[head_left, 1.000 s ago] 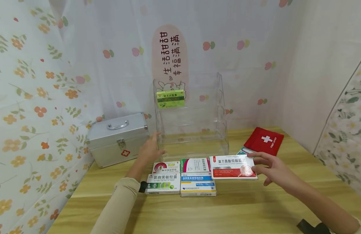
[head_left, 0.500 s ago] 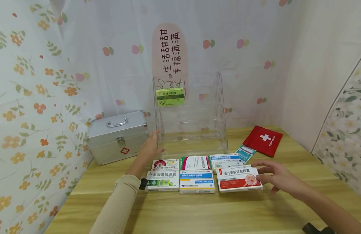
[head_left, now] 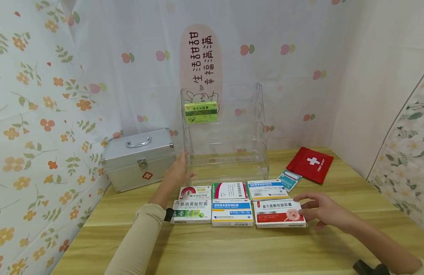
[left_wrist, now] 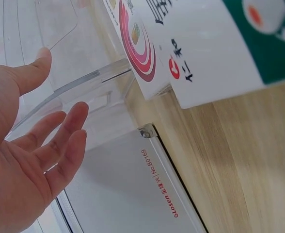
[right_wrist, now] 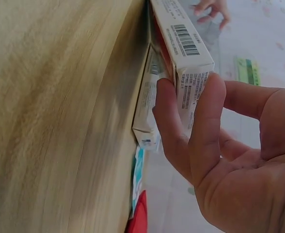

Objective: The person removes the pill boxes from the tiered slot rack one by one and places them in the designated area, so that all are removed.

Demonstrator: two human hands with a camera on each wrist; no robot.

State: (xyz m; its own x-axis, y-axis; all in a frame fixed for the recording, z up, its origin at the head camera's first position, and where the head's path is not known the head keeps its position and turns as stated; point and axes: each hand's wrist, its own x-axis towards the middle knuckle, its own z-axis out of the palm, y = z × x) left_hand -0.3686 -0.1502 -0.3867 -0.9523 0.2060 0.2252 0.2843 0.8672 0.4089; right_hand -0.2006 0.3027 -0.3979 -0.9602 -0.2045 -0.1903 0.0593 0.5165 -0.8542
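Note:
My right hand pinches the right end of a red-and-white medicine box. In the right wrist view, that medicine box has its held end raised off the table, with fingertips on its end flap. It sits at the right of the front row, beside a blue-and-white box. Behind it lies another blue-and-white box. My left hand is at the lower left side of a clear tiered display rack. In the left wrist view, the left hand's fingers are spread and loosely bent.
More medicine boxes lie in the rows: a green-and-white one, a magenta-swirl one and a green-pink one. A green box stands on the rack. A silver case, red pouch and teal packet flank it.
My right hand has brought the red-and-white box toward me and down into the front row, uncovering the blue-and-white box behind. My left hand has stayed by the rack.

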